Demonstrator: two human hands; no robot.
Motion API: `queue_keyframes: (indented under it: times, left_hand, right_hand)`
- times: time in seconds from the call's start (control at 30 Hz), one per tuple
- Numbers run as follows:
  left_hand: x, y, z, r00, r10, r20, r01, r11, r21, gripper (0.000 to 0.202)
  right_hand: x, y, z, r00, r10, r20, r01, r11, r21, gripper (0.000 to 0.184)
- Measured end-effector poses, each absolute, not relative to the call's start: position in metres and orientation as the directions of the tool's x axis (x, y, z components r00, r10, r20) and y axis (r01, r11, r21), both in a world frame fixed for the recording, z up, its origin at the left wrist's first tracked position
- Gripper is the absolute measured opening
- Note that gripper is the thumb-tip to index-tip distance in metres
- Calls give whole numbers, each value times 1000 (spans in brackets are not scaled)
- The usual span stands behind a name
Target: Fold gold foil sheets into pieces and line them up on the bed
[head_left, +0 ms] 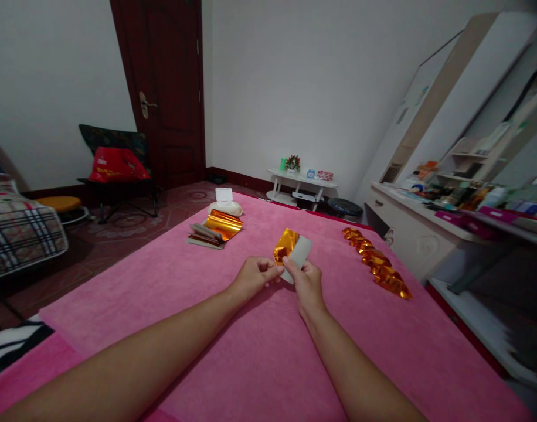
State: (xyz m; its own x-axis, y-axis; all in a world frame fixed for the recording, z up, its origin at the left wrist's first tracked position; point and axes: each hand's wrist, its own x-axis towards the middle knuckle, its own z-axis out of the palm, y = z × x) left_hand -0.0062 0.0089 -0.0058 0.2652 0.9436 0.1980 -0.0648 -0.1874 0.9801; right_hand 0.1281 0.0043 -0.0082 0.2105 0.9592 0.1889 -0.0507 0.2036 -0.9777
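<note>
Between my two hands is a sheet of gold foil paper (286, 241), partly folded, with its dull grey back showing on the right. My left hand (256, 274) pinches the near left edge of the sheet between thumb and fingers. On the right side, my right hand (308, 281) grips the grey part with the thumb on top. A stack of similar foil sheets (223, 225), some gold side up and some grey, lies beyond my left hand. Folded gold foil pieces (374, 261) form a row at the right of the pink cloth.
A pink cloth (184, 310) covers the surface under my hands. At its far edge stands a white wipes pack (225, 202) with its lid raised. A cluttered white dresser (409, 223) borders the right side; a chair with a red bag (118, 165) stands far left.
</note>
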Motion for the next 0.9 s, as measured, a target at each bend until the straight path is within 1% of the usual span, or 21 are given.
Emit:
queue_keyframes:
  times: [0.1, 0.23, 0.3, 0.37, 0.43, 0.5, 0.6, 0.7, 0.9]
  left_hand:
    - [-4, 5, -5, 262, 945, 195, -57, -187, 981, 39]
    - [-3, 1, -3, 197, 966, 168, -117, -147, 982, 32]
    - [-2, 0, -2, 193, 967, 168, -140, -142, 980, 30]
    - [-2, -1, -2, 227, 956, 184, -146, -153, 977, 31]
    - [-2, -2, -1, 257, 943, 213, -137, -183, 974, 36]
    - [-2, -3, -1, 260, 935, 241, -128, -214, 968, 40]
    - [-1, -4, 0, 255, 934, 250, -152, -217, 964, 39]
    - [-2, -3, 0, 222, 945, 242, -158, -210, 965, 38]
    - [-11, 7, 1, 96, 947, 306, -70, -301, 951, 39]
  right_hand:
    - [126, 1, -6, 217, 960, 177, -83, 199, -976, 30]
    - [122, -1, -5, 202, 966, 160, -109, 184, -977, 28]
    - [120, -2, -5, 187, 970, 153, -145, 181, -973, 27]
    - [119, -2, -5, 176, 973, 147, -171, 178, -969, 27]
    - [119, -2, -5, 176, 975, 138, -187, 171, -967, 27]
    - [118, -3, -5, 172, 978, 121, -211, 156, -965, 25]
    - [117, -4, -4, 155, 983, 103, -238, 138, -961, 24]
    - [116, -6, -3, 123, 986, 117, -252, 145, -957, 24]
    - [114, -9, 1, 97, 989, 108, -198, 126, -972, 24]
